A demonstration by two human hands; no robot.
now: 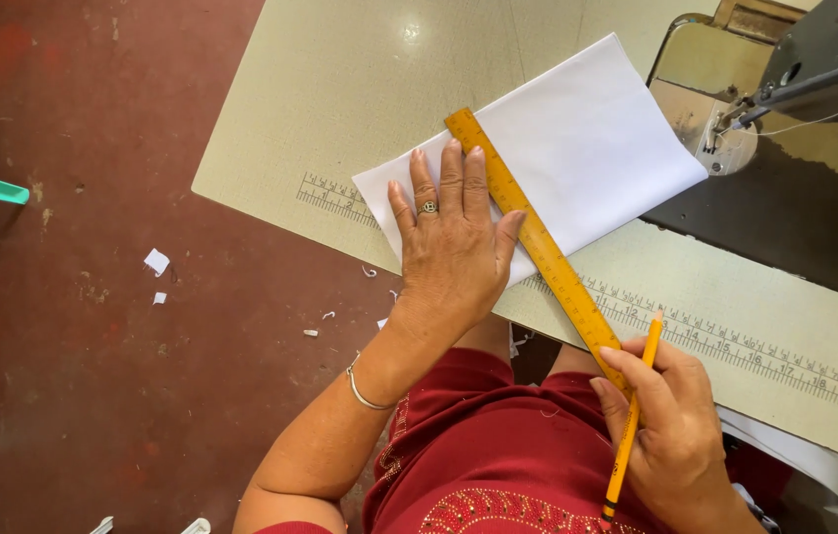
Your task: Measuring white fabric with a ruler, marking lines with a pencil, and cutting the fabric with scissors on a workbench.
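Dark red floor (pixel 93 326) littered with white paper scraps (pixel 156 261), beige sewing table (pixel 340 89) with printed scale along its edge. White folded paper sheet (pixel 587 148) lying on table beside sewing machine (pixel 795 129). Left hand (pixel 454 247) pressing flat, open, on sheet and long yellow ruler (pixel 538 247). Right hand (pixel 671 425) gripping yellow pencil (pixel 632 425), touching ruler's near end.

The person wore a dark red garment (pixel 498 445) with beaded trim at the hem, a thin silver bangle (pixel 365 396) at the left wrist, and a patterned silver ring (pixel 428 208) on the left hand (pixel 449 247).
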